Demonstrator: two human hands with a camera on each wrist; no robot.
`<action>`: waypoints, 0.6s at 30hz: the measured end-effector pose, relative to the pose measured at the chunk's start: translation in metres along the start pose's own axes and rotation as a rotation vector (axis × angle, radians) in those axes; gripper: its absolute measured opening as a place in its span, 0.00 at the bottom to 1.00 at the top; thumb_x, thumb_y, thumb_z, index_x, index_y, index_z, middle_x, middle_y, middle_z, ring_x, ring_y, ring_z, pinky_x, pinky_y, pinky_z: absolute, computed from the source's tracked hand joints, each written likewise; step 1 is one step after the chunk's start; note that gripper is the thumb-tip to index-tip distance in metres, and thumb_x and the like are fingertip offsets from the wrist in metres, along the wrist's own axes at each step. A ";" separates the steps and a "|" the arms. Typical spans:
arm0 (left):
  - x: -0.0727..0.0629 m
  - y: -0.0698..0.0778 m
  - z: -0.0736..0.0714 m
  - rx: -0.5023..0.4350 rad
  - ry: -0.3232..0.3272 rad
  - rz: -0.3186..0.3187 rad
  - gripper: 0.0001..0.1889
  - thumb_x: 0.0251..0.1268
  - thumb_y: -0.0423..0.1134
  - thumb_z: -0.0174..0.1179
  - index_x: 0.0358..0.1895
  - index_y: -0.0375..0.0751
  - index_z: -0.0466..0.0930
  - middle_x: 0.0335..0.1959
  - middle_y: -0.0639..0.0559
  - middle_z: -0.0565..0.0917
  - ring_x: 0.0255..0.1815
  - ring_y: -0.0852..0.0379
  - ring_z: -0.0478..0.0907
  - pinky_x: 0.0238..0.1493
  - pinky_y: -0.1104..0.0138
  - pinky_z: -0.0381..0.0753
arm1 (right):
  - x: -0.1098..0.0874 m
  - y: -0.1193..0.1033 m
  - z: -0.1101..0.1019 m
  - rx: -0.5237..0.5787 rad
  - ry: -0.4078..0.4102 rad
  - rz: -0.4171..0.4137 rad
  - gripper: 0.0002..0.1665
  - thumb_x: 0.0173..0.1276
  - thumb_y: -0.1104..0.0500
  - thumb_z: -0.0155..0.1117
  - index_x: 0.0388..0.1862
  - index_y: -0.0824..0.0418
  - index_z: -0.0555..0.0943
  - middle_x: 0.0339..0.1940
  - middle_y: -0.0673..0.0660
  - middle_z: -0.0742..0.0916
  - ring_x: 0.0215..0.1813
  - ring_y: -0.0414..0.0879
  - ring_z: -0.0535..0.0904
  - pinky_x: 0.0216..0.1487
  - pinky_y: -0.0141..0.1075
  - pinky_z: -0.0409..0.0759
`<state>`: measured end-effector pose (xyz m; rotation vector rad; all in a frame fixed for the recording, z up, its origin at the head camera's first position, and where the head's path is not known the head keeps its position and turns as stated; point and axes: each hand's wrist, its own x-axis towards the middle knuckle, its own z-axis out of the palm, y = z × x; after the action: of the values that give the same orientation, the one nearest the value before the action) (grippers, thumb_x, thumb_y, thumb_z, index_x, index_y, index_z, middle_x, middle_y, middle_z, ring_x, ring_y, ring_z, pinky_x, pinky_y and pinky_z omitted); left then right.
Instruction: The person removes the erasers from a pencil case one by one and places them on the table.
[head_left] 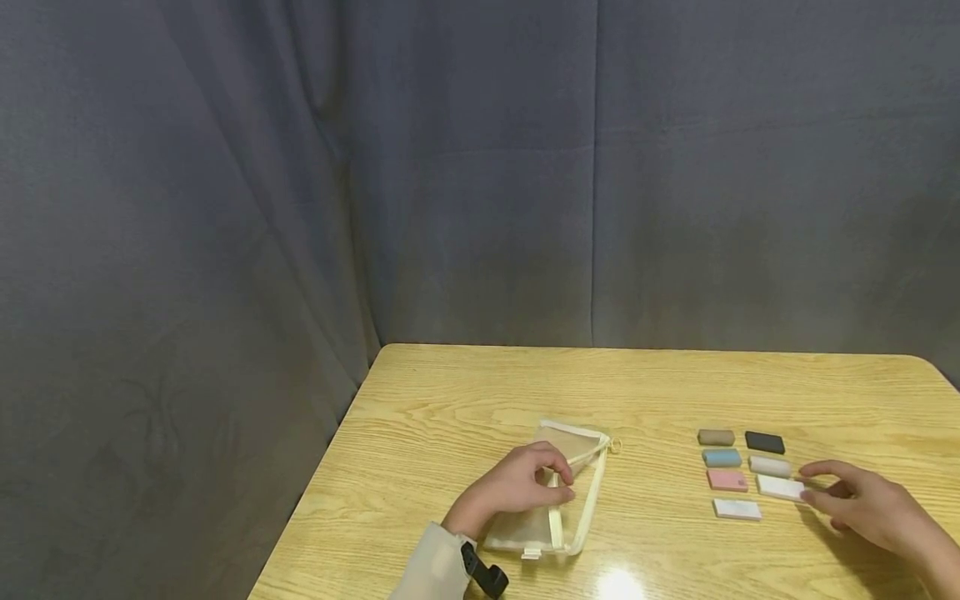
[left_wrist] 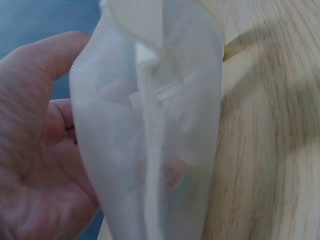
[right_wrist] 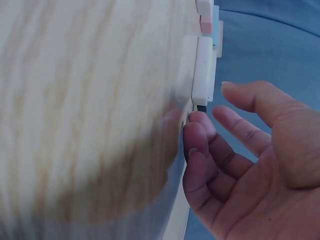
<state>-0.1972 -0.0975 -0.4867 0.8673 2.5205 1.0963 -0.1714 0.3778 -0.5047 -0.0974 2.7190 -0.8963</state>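
Note:
A translucent mesh zip pouch with cream edging lies on the wooden table. My left hand is over it, thumb and index finger curled in at the cream edge strip. In the left wrist view the pouch bulges up in front of the left hand, and the fingertips show faintly through the mesh. My right hand is at the right end of a white eraser-like block. In the right wrist view the right hand has thumb and fingers apart, just short of the white block.
Several eraser-sized pieces lie in two columns: brown, black, blue, off-white, pink and another white block. A grey curtain hangs behind the table.

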 end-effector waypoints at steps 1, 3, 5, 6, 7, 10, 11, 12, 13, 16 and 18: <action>0.000 0.000 0.000 -0.001 -0.002 -0.002 0.08 0.68 0.47 0.66 0.43 0.50 0.85 0.48 0.66 0.79 0.47 0.64 0.73 0.50 0.69 0.74 | -0.001 -0.001 0.000 -0.008 0.006 0.000 0.37 0.77 0.44 0.58 0.66 0.75 0.69 0.39 0.54 0.88 0.34 0.45 0.82 0.34 0.42 0.79; -0.001 -0.002 -0.001 -0.010 -0.002 -0.006 0.09 0.69 0.47 0.66 0.44 0.49 0.85 0.49 0.65 0.79 0.49 0.65 0.73 0.52 0.69 0.75 | -0.003 -0.002 -0.001 -0.022 0.026 0.003 0.37 0.78 0.44 0.57 0.66 0.75 0.69 0.38 0.54 0.88 0.33 0.45 0.82 0.33 0.42 0.77; -0.002 -0.004 -0.001 -0.033 0.003 -0.007 0.10 0.69 0.47 0.66 0.46 0.47 0.85 0.50 0.65 0.79 0.49 0.67 0.74 0.54 0.70 0.75 | -0.006 -0.004 -0.002 -0.038 0.056 0.004 0.36 0.78 0.44 0.57 0.66 0.75 0.69 0.37 0.54 0.88 0.32 0.45 0.81 0.32 0.42 0.77; -0.002 -0.005 -0.001 -0.046 0.007 -0.007 0.10 0.69 0.47 0.66 0.47 0.46 0.85 0.51 0.64 0.79 0.49 0.67 0.74 0.53 0.70 0.76 | -0.007 -0.006 -0.002 -0.045 0.077 0.004 0.36 0.78 0.44 0.57 0.66 0.74 0.69 0.36 0.54 0.88 0.31 0.45 0.81 0.32 0.42 0.76; -0.002 -0.006 -0.001 -0.054 0.013 -0.006 0.11 0.69 0.46 0.66 0.47 0.46 0.85 0.51 0.64 0.79 0.48 0.67 0.73 0.52 0.71 0.76 | -0.009 -0.007 -0.003 -0.051 0.096 0.003 0.35 0.78 0.44 0.57 0.66 0.74 0.70 0.36 0.55 0.88 0.31 0.45 0.81 0.32 0.43 0.77; -0.004 -0.011 -0.001 -0.090 0.032 -0.003 0.12 0.70 0.44 0.65 0.51 0.44 0.84 0.53 0.62 0.79 0.47 0.66 0.72 0.51 0.71 0.76 | -0.013 -0.014 -0.003 -0.076 0.170 -0.024 0.33 0.78 0.45 0.58 0.64 0.72 0.72 0.37 0.58 0.89 0.32 0.47 0.83 0.33 0.47 0.79; -0.004 -0.012 -0.002 -0.102 0.037 -0.004 0.13 0.70 0.44 0.65 0.52 0.43 0.84 0.54 0.61 0.79 0.47 0.66 0.72 0.51 0.71 0.75 | -0.015 -0.017 -0.004 -0.082 0.195 -0.038 0.32 0.77 0.46 0.59 0.64 0.71 0.73 0.38 0.58 0.89 0.33 0.48 0.83 0.34 0.47 0.78; -0.005 -0.013 -0.002 -0.105 0.041 -0.004 0.14 0.71 0.43 0.65 0.53 0.42 0.84 0.55 0.61 0.78 0.46 0.65 0.71 0.49 0.71 0.75 | -0.016 -0.021 -0.004 -0.084 0.220 -0.049 0.31 0.77 0.46 0.59 0.64 0.70 0.74 0.38 0.59 0.89 0.33 0.49 0.84 0.34 0.47 0.78; -0.005 -0.013 -0.002 -0.117 0.043 -0.006 0.15 0.71 0.43 0.65 0.55 0.41 0.84 0.56 0.60 0.78 0.46 0.65 0.71 0.49 0.71 0.74 | -0.018 -0.025 -0.004 -0.087 0.243 -0.061 0.30 0.77 0.46 0.60 0.63 0.69 0.75 0.38 0.59 0.89 0.34 0.49 0.84 0.34 0.47 0.78; -0.005 -0.013 -0.003 -0.155 0.049 -0.008 0.17 0.71 0.41 0.65 0.58 0.39 0.82 0.58 0.58 0.77 0.48 0.64 0.70 0.49 0.72 0.72 | -0.021 -0.039 -0.004 -0.082 0.303 -0.104 0.28 0.75 0.48 0.62 0.62 0.67 0.77 0.37 0.58 0.90 0.33 0.48 0.84 0.32 0.43 0.77; -0.006 -0.012 -0.003 -0.190 0.050 -0.008 0.18 0.71 0.39 0.65 0.60 0.37 0.81 0.59 0.56 0.76 0.49 0.61 0.71 0.49 0.72 0.72 | -0.022 -0.050 0.000 -0.072 0.324 -0.131 0.27 0.75 0.48 0.63 0.62 0.66 0.77 0.36 0.55 0.89 0.31 0.41 0.82 0.30 0.41 0.76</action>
<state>-0.1994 -0.1094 -0.4932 0.7867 2.4068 1.3442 -0.1512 0.3413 -0.4696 -0.1592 3.0776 -0.9191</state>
